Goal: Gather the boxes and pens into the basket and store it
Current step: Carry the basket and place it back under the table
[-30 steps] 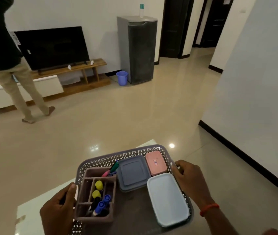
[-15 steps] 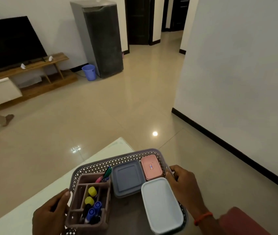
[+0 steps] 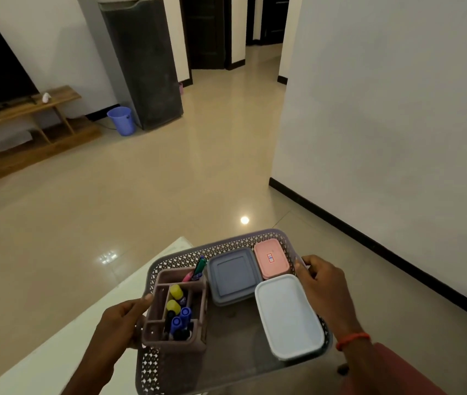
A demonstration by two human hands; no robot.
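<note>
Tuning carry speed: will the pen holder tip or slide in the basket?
Pen holder likely slides rather than tips: broad, boxy, free-standing on the basket floor. Green pen leans loose, may rattle. Left hand grips the rim beside it, possibly bracing.

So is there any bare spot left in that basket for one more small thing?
Yes: the basket floor is bare in the near middle, between the pen organizer and the white box, nearer than the grey box. The far end is crowded: grey box and pink box side by side.

The white desk (image 3: 55, 352) stands on the glossy beige floor (image 3: 169, 181); the basket (image 3: 226, 242) overlaps its corner, contact unclear.
</note>
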